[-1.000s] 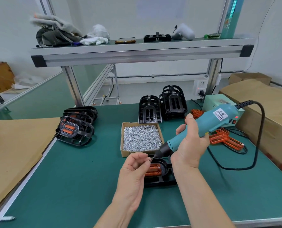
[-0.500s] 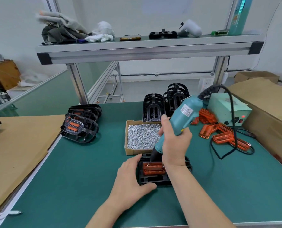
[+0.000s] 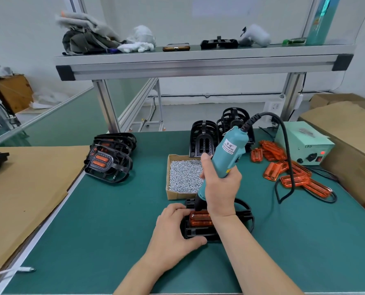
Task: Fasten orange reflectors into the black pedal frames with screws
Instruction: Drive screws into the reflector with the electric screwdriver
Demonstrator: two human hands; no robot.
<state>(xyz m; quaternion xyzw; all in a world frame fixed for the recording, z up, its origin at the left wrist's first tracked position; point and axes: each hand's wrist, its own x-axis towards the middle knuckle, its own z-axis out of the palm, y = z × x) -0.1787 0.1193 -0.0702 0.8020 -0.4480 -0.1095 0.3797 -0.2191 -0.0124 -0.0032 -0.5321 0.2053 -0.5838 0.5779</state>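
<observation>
Gleaming orange reflector [image 3: 200,218] inside black frame [image 3: 198,233]

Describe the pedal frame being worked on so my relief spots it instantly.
On the green bench mat, find the cardboard box of silver screws. The black plastic pedal frame lies on its near side. Unlike the stacked frames, it lies alone, gripped by the left hand under the teal screwdriver.

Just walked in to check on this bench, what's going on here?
A person is screwing an orange reflector into a black pedal frame on the green bench. The right hand grips a teal electric screwdriver, tip down at the reflector's left end. The left hand holds the frame by its left side. A box of screws sits just behind; loose reflectors lie to the right, finished pedals to the left.
</observation>
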